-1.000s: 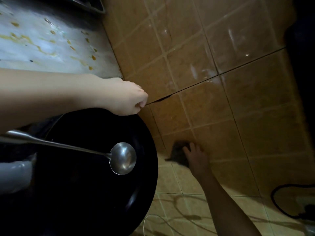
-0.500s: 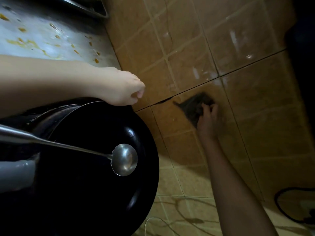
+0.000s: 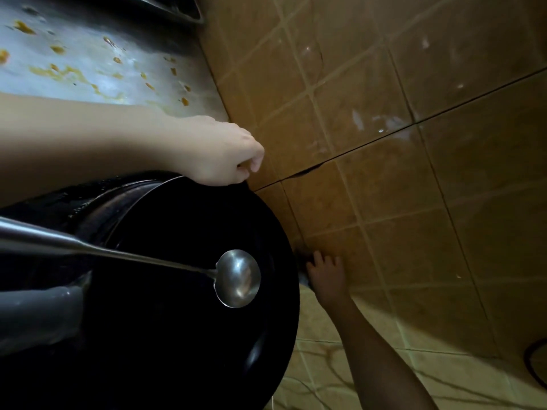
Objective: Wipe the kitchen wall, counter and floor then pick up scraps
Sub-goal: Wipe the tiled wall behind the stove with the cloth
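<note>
Tiled wall [image 3: 384, 202], cloth [image 3: 302, 257] under right grip [image 3: 325, 275]

My counter [image 3: 97, 57] lies pale and wet-looking, dotted with orange food scraps [image 3: 44, 73]; my black wok [image 3: 183, 306] sits at its near end, a steel ladle [image 3: 236, 278] resting across it

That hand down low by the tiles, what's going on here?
A person is wiping the tiled wall. The right hand is pressed low against the tiles beside the black wok, with only a dark scrap of cloth showing under it. The left hand is curled by the wok's rim. A ladle lies in the wok, and orange spills dot the counter.
</note>
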The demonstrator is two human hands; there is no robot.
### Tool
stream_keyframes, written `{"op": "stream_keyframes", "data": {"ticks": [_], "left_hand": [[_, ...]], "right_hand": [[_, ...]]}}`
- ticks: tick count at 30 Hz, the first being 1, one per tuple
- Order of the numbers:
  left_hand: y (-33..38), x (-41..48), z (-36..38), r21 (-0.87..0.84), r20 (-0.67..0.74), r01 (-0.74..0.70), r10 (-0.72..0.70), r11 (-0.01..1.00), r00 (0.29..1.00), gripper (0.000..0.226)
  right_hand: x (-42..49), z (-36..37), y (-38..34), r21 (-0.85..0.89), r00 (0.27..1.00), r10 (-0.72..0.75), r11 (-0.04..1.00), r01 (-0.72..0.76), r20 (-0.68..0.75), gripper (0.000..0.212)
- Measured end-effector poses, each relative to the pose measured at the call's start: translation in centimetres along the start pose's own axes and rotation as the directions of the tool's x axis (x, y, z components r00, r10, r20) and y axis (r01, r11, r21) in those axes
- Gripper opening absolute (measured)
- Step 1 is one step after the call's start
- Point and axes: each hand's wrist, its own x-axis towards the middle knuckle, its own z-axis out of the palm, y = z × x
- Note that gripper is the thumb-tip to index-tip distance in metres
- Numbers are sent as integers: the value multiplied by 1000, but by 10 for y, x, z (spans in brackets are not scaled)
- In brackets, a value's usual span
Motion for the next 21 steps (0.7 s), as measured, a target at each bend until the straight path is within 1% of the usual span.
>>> {"op": "stream_keyframes", "data": {"ticks": [3, 5, 6, 7, 8, 10, 12, 15, 19, 21], "left_hand": [[0, -2, 1, -9, -9, -9, 8, 1000, 1000, 21], [-2, -1, -1, -13, -10, -22, 22, 1000, 1000, 21], [-3, -1, -3, -20, -15, -25, 25, 999, 1000, 21], [-4, 0, -7, -28, -26, -25, 24, 999, 999, 21], [-5, 0, -10, -33, -38, -24, 23, 999, 999, 21], [-5, 2, -16, -26, -45, -20, 19, 999, 999, 21], [-2, 5, -18, -1, -25, -14, 14, 1000, 1000, 21], [4, 6, -22, 32, -7, -5, 5, 999, 1000, 22], [13, 3, -31, 63, 7, -4, 4, 998, 1000, 24], [18, 1, -37, 68, 10, 1, -2, 998, 1000, 24]], "right_hand": [[-5, -7, 8, 2, 999, 2, 1000, -2, -43, 29], [-7, -20, 21, 62, 995, 92, 994, -89, -45, 25], [-8, -26, 30, 109, 988, 145, 984, -139, -45, 29], [-8, -32, 40, 154, 975, 208, 969, -195, -74, 37], [-9, -41, 52, 201, 950, 290, 943, -264, -115, 42], [-11, -62, 76, 281, 876, 448, 877, -391, -178, 44], [-12, -80, 98, 352, 803, 550, 816, -459, -229, 46], [-19, -97, 124, 395, 733, 612, 778, -489, -297, 48], [-34, -107, 147, 441, 636, 708, 698, -564, -307, 45], [-42, -110, 151, 437, 624, 716, 692, -575, -312, 46]]}}
